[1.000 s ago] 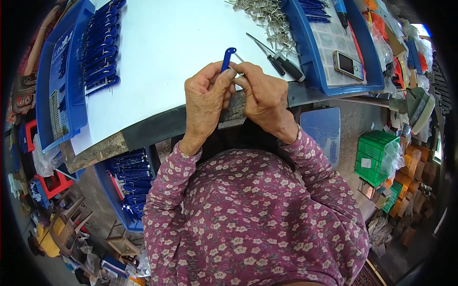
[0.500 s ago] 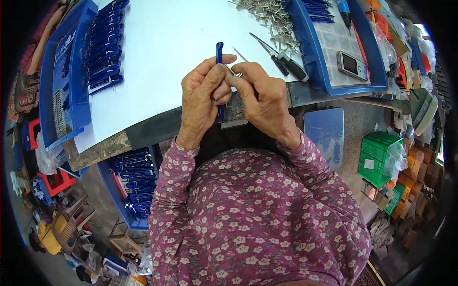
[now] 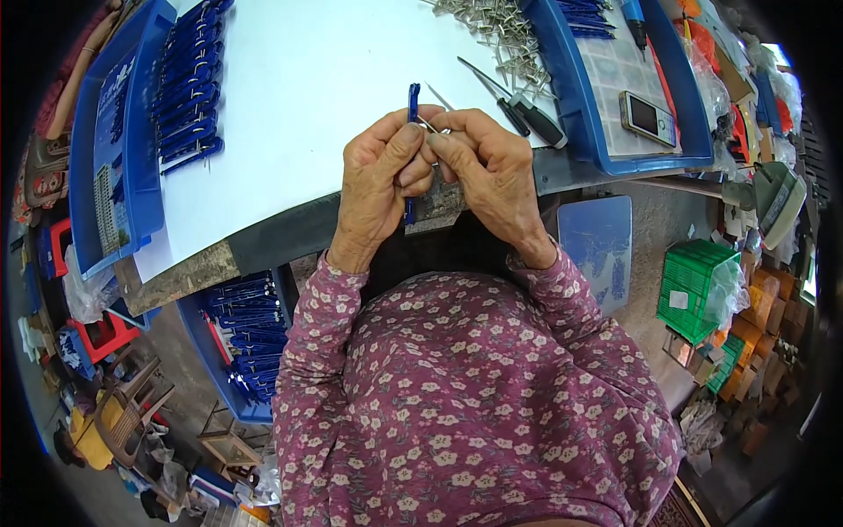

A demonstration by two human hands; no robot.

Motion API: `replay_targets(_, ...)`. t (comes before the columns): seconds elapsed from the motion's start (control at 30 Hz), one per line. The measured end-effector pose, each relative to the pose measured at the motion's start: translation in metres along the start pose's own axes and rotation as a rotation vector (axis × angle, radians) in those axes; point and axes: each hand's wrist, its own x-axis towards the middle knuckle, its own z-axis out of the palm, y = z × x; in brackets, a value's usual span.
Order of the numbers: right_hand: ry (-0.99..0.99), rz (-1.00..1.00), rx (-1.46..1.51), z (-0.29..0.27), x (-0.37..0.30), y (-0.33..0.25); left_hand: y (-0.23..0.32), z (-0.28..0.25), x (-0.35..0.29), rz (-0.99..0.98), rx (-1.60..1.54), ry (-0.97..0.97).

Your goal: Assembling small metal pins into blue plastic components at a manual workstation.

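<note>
Near the front edge of the worktable, my left hand (image 3: pixel 376 180) is closed round a narrow blue piece (image 3: pixel 414 98) whose ends stick out above and below the fingers. Close beside it, my right hand (image 3: pixel 493 180) pinches a small shiny metal pin (image 3: pixel 427 125), its shaft pointing at the blue piece. The fingers hide where pin and piece meet. Beyond the right hand lie a black-handled screwdriver (image 3: pixel 542 124) and a thin pointed tool. A heap of similar metal pins (image 3: pixel 514 39) is at the far right of the white sheet (image 3: pixel 299 114).
A row of blue pieces (image 3: pixel 189 105) lies by a blue tray (image 3: pixel 145 189) at the left. The right blue tray (image 3: pixel 590 132) holds a phone (image 3: pixel 648 119). Below the table sits a bin of blue pieces (image 3: pixel 250 342); a blue stool (image 3: pixel 595 250) stands at right.
Both hands have shifted slightly to the right, with the blue piece moving along in the left one. The pin stays pinched between the right fingers, against the left hand.
</note>
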Motion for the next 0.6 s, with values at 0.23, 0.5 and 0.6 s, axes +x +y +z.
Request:
replay_targets(0.23,-0.005,0.015,0.054,0.0000,-0.0007,-0.0015,0.0001,0.0020,-0.0011,0.014,0.062,0.038)
replay_targets(0.5,-0.052,0.059,0.156,-0.0048,-0.0010,0.0000,0.0031,0.0050,-0.0036,0.016,0.188,0.082)
replay_targets(0.6,-0.076,0.131,0.227,-0.0090,-0.0017,-0.0001,0.0056,0.0075,-0.0054,0.008,0.280,0.093)
